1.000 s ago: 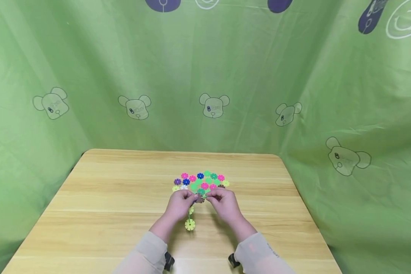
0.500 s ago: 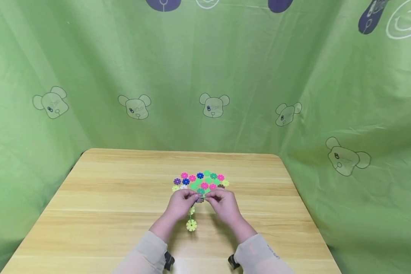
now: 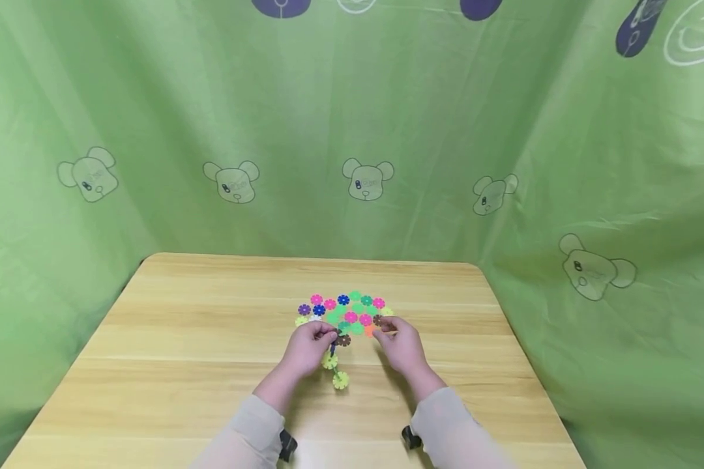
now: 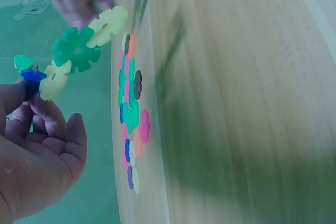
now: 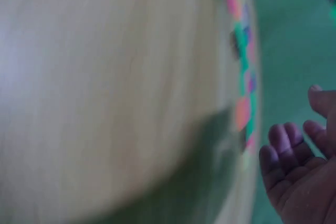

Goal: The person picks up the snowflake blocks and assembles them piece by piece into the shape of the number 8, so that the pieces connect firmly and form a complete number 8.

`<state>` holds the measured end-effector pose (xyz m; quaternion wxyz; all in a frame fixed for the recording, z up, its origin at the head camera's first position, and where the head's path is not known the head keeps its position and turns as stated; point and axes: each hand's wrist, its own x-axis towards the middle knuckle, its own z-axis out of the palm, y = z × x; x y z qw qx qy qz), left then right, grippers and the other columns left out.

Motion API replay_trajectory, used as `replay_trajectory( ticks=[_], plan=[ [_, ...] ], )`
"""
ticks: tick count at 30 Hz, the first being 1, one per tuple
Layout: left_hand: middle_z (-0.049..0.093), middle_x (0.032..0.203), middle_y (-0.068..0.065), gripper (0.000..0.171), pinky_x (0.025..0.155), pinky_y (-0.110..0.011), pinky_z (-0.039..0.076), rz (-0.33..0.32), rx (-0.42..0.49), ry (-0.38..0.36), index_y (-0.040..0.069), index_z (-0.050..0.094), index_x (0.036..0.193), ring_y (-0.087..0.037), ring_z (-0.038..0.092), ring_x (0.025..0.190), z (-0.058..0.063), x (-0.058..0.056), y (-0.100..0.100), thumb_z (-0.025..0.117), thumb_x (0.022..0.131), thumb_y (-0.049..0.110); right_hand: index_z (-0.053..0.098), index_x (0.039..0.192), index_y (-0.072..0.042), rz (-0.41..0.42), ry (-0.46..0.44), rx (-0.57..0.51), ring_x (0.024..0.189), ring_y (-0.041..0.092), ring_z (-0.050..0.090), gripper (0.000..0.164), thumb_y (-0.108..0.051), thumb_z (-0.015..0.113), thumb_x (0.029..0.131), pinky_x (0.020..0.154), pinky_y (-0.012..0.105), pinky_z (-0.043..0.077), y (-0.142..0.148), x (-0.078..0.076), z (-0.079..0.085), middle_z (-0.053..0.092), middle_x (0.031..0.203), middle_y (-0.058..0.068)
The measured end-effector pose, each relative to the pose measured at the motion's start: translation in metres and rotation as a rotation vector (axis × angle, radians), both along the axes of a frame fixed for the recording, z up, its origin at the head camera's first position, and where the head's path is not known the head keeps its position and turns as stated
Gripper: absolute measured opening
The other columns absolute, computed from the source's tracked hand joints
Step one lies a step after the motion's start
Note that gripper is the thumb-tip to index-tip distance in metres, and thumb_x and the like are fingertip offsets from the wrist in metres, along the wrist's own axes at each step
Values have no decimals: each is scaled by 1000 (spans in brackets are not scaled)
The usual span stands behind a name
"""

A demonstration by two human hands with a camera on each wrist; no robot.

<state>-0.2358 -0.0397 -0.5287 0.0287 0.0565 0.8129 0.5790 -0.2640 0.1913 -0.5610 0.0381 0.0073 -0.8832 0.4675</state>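
My left hand [image 3: 306,348] pinches one end of a chain of slotted flower-shaped plastic discs [image 4: 65,53]. The chain runs through a bright green disc [image 4: 22,62], a blue disc [image 4: 33,75], a yellow one, a darker green one and a yellow end disc [image 3: 341,380], which hangs lowest over the table. To the right, my right hand [image 3: 403,343] is apart from the chain, its fingers loosely bent with nothing between them in the right wrist view. Its fingertips are beside an orange disc [image 3: 370,331] and a brown disc [image 3: 378,320].
Loose flower discs, such as a pink one [image 3: 351,317] and a purple one [image 3: 304,309], lie spread flat on the wooden table [image 3: 211,312] beyond the hands. A green curtain [image 3: 305,221] with bear prints surrounds the table's back and sides.
My right hand has come away from the left hand and moved right to the loose discs. The chain's lower end has swung rightward, while my left hand stays nearly in place.
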Motion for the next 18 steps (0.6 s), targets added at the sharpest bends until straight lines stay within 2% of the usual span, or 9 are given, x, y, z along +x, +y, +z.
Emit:
replay_trajectory(
  ticks=[3, 7, 10, 14, 18],
  plan=[
    [70, 95, -6, 12, 77, -33, 59, -4, 5, -4, -2, 72, 109, -17, 63, 83, 1, -1, 0, 65, 103, 7, 61, 142, 1, 12, -53, 128, 106, 31, 68, 47, -16, 74, 100, 94, 47, 60, 7, -6, -10, 70, 117, 15],
    [71, 96, -6, 12, 78, -33, 59, 0, 2, -5, -1, 72, 107, -17, 63, 85, 1, -1, 0, 65, 103, 8, 54, 153, -6, 109, -71, 281, 125, 43, 61, 57, -23, 72, 102, 109, 61, 47, 7, -7, -16, 63, 137, 23],
    [71, 96, -7, 12, 77, -32, 59, 1, 0, -1, -1, 72, 107, -17, 63, 84, 2, -1, 0, 66, 103, 9, 52, 155, -7, 163, -75, 388, 128, 47, 57, 59, -29, 70, 103, 110, 65, 45, 5, -5, -16, 56, 142, 28],
    [70, 95, -6, 12, 74, -31, 58, -3, 0, -9, -1, 72, 107, -16, 62, 82, 2, 0, -1, 66, 103, 9, 61, 147, -4, 175, -73, 503, 117, 40, 58, 53, -32, 70, 103, 102, 59, 51, 2, -2, -18, 56, 129, 23],
    [70, 94, -6, 13, 73, -31, 58, -2, 9, -8, -2, 72, 108, -16, 62, 81, 3, 1, -2, 66, 103, 9, 74, 125, -2, 133, -44, 512, 106, 32, 63, 35, -26, 75, 99, 97, 53, 55, 3, -1, -20, 61, 114, 13]
  ],
)
